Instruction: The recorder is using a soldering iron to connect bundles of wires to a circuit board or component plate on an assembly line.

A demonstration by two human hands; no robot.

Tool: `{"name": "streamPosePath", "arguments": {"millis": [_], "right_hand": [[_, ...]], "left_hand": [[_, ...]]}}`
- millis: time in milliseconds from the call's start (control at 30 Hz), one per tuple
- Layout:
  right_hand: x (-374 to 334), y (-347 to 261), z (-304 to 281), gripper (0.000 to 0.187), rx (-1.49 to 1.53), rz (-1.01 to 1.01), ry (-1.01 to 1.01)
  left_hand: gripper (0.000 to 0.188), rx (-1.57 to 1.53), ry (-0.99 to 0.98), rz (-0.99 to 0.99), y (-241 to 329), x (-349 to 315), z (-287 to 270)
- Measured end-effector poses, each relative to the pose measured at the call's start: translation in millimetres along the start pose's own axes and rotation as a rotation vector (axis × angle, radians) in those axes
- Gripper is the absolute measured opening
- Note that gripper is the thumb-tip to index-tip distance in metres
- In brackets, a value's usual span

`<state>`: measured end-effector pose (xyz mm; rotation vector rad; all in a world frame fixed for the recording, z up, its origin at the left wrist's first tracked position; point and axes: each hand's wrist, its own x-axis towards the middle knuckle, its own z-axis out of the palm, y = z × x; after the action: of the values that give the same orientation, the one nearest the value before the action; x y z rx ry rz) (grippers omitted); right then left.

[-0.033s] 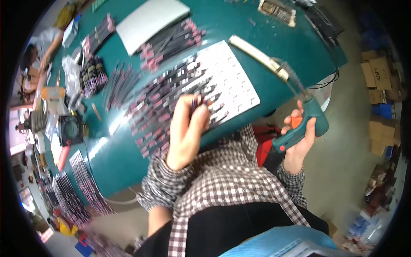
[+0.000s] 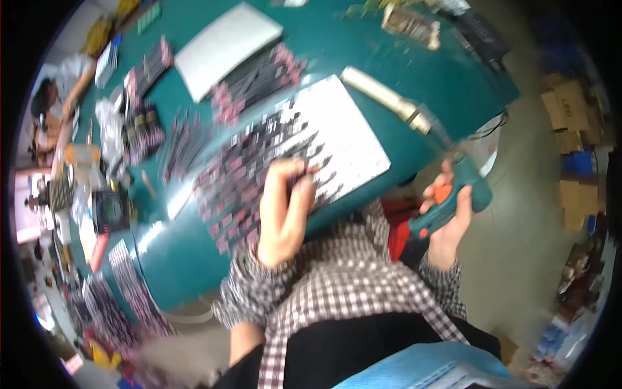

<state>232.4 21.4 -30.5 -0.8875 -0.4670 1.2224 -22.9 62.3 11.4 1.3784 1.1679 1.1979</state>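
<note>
A white board (image 2: 355,133) lies on the table, its left part covered by rows of thin dark strips (image 2: 246,168) with pink ends. Over the board's near side is my left hand (image 2: 282,217), thumb and fingers pinched together on a slim dark piece (image 2: 299,176), which blur and fingers partly hide. My right hand (image 2: 450,230) is wrapped round a green pistol-grip tool (image 2: 473,185) with an orange trigger and a red button, off the table's right edge. A cream bar (image 2: 382,97) lies beyond the board, its lower end close to the tool's blurred front; whether they join I cannot tell.
More dark strips (image 2: 259,78) lie behind the board, near a pale sheet (image 2: 227,48). Tied bundles (image 2: 142,129) and a black boxy device (image 2: 110,209) are at the left. Another person (image 2: 65,84) sits at the far left. Cardboard boxes (image 2: 573,107) stand at the right.
The whole scene has shifted slightly downward at the table, as the view moves. Both hands keep their grips, and the left hand stays over the board's near side.
</note>
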Motion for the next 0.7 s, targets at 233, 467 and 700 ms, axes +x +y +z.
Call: {"name": "streamPosePath", "arguments": {"millis": [233,467,700], "right_hand": [[0,11,3,0.042,0.006,0.026,-0.022],[-4,6,14,0.041,0.03,-0.004,-0.05],[-7,10,12,0.041,0.03,0.025,-0.041]], "left_hand": [[0.011,0.21,-0.053,0.123,-60,-1,2],[0.014,0.188,-0.02,0.122,-44,1,5],[0.008,-0.058,0.151,-0.028,-26,17,-1]]}}
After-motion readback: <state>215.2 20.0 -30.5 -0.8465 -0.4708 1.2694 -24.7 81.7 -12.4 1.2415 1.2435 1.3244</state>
